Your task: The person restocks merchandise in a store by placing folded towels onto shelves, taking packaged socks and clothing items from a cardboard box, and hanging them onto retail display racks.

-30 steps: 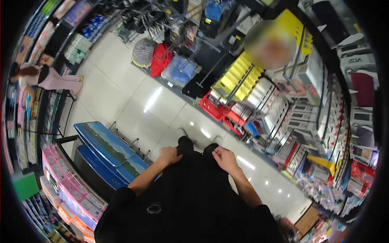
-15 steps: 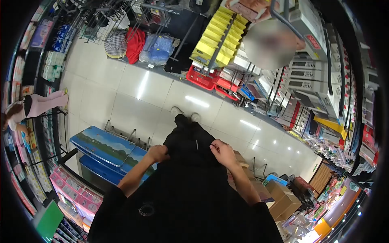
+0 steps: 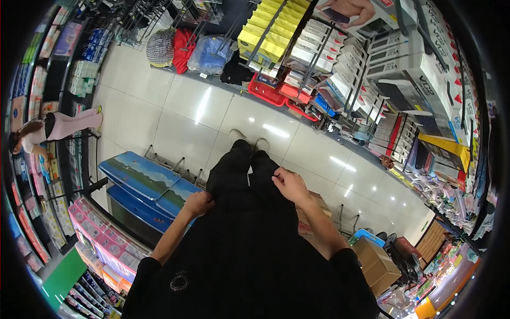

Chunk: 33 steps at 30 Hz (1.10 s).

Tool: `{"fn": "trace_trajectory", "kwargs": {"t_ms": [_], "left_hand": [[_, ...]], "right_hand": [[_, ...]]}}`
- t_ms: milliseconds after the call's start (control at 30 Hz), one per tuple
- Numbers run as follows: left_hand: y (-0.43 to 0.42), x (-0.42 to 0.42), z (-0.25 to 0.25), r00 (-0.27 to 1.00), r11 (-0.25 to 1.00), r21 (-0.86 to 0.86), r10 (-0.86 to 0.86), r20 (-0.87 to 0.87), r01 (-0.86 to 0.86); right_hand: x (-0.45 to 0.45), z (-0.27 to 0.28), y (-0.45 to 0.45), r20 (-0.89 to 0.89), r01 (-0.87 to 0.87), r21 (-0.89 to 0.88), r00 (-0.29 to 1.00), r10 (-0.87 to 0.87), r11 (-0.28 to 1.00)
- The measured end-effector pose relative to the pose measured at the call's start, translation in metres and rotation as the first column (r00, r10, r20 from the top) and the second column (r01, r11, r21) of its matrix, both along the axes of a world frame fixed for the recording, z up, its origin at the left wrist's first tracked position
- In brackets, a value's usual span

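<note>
My left hand (image 3: 199, 203) is closed at the left edge of the black trousers (image 3: 228, 178), its fingertips against the dark cloth. On the other side, my right hand (image 3: 290, 185) has its fingers curled in, with thumb and forefinger at the trousers' right edge. Whether either hand grips a fold of cloth is hidden. A pale cord end (image 3: 248, 177) hangs between the legs. Left of my left hand stand folding tables (image 3: 141, 173) with a blue landscape print. Cardboard boxes (image 3: 376, 266) are beyond my right forearm.
Shelves with boxed goods (image 3: 401, 80) and red baskets (image 3: 267, 89) line the far side of the tiled floor (image 3: 180, 127). A person (image 3: 58, 127) stands by the left shelves. Pink packages (image 3: 101, 234) fill a rack at lower left.
The view has shifted, so shelves and tables sit a little further right and lower. My legs show further apart. Both hands stay beside the trousers, the left slightly further left.
</note>
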<state>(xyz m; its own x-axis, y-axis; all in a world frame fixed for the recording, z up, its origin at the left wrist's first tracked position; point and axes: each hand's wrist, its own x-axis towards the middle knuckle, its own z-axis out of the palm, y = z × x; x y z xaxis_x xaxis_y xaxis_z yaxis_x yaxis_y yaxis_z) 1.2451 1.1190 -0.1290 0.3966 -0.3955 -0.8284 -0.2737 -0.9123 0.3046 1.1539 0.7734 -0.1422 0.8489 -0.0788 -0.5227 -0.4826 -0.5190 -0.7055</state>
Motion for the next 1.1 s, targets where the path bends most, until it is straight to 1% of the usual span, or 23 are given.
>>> {"fn": "trace_trajectory", "kwargs": {"t_ms": [33, 100, 133, 200, 333, 433, 500, 567, 633, 667, 733, 833, 900, 967, 1000, 1033, 1067, 1100], "left_hand": [[0.003, -0.007, -0.002, 1.000, 1.000, 0.005, -0.003, 0.003, 0.003], [0.008, -0.018, -0.004, 0.998, 0.999, -0.033, -0.015, 0.065, 0.017], [0.007, -0.019, -0.002, 0.997, 0.999, -0.031, -0.025, 0.066, 0.027], [0.005, -0.018, 0.006, 1.000, 0.999, 0.035, -0.026, -0.015, 0.027], [0.023, -0.022, 0.004, 1.000, 1.000, 0.018, -0.026, 0.008, 0.026], [0.040, -0.026, 0.000, 1.000, 1.000, 0.011, 0.003, -0.012, -0.003], [0.053, -0.026, -0.005, 1.000, 1.000, -0.020, 0.014, 0.009, -0.014], [0.063, -0.023, -0.010, 0.998, 0.998, -0.017, 0.054, 0.027, -0.054], [0.068, -0.014, -0.011, 0.994, 0.995, -0.025, 0.096, 0.050, -0.095], [0.070, -0.007, -0.013, 0.994, 0.995, -0.021, 0.095, 0.061, -0.094], [0.075, 0.012, -0.017, 0.990, 0.994, -0.028, 0.110, 0.087, -0.108], [0.090, 0.047, -0.027, 0.995, 0.995, -0.037, 0.094, 0.038, -0.093], [0.106, 0.071, -0.036, 0.992, 0.991, -0.111, 0.087, 0.096, -0.076], [0.123, 0.100, -0.043, 0.993, 0.992, -0.123, 0.046, 0.107, -0.033], [0.131, 0.116, -0.041, 0.992, 0.988, -0.148, 0.062, 0.109, -0.046], [0.137, 0.133, -0.037, 0.991, 0.983, -0.174, 0.076, 0.107, -0.057], [0.142, 0.149, -0.033, 0.991, 0.983, -0.176, 0.068, 0.112, -0.047], [0.145, 0.166, -0.029, 0.992, 0.983, -0.177, 0.059, 0.115, -0.038]], "right_hand": [[-0.002, -0.002, -0.002, 0.002, -0.015, 0.003, 1.000, 0.015, 1.000], [-0.008, -0.004, -0.004, 0.001, -0.013, 0.003, 1.000, 0.013, 1.000], [-0.010, -0.004, -0.004, -0.001, -0.017, -0.002, 1.000, 0.017, 1.000], [-0.013, -0.007, -0.003, -0.007, -0.014, 0.003, 1.000, 0.014, 1.000], [-0.012, -0.013, 0.005, 0.002, -0.030, 0.025, 1.000, 0.030, 0.999], [-0.006, -0.021, 0.016, 0.018, -0.046, 0.017, 0.999, 0.046, 0.999], [0.003, -0.023, 0.024, 0.023, -0.074, 0.010, 0.997, 0.074, 0.997], [0.017, -0.022, 0.034, 0.031, -0.108, -0.002, 0.994, 0.108, 0.994], [0.035, -0.016, 0.042, 0.050, -0.100, -0.005, 0.994, 0.100, 0.995], [0.047, -0.013, 0.046, 0.065, -0.115, -0.013, 0.991, 0.115, 0.993], [0.071, -0.007, 0.056, 0.032, -0.136, -0.011, 0.990, 0.136, 0.991], [0.109, -0.004, 0.077, 0.067, -0.154, -0.067, 0.985, 0.158, 0.986], [0.137, 0.000, 0.095, 0.029, -0.186, -0.086, 0.982, 0.189, 0.979], [0.166, 0.003, 0.118, 0.103, -0.200, -0.113, 0.972, 0.212, 0.973], [0.182, 0.005, 0.129, 0.116, -0.235, -0.110, 0.962, 0.248, 0.966], [0.201, 0.023, 0.142, 0.074, -0.264, -0.106, 0.959, 0.272, 0.959], [0.215, 0.024, 0.154, 0.086, -0.278, -0.105, 0.954, 0.288, 0.955], [0.228, 0.026, 0.166, 0.153, -0.283, -0.111, 0.942, 0.298, 0.953]]}}
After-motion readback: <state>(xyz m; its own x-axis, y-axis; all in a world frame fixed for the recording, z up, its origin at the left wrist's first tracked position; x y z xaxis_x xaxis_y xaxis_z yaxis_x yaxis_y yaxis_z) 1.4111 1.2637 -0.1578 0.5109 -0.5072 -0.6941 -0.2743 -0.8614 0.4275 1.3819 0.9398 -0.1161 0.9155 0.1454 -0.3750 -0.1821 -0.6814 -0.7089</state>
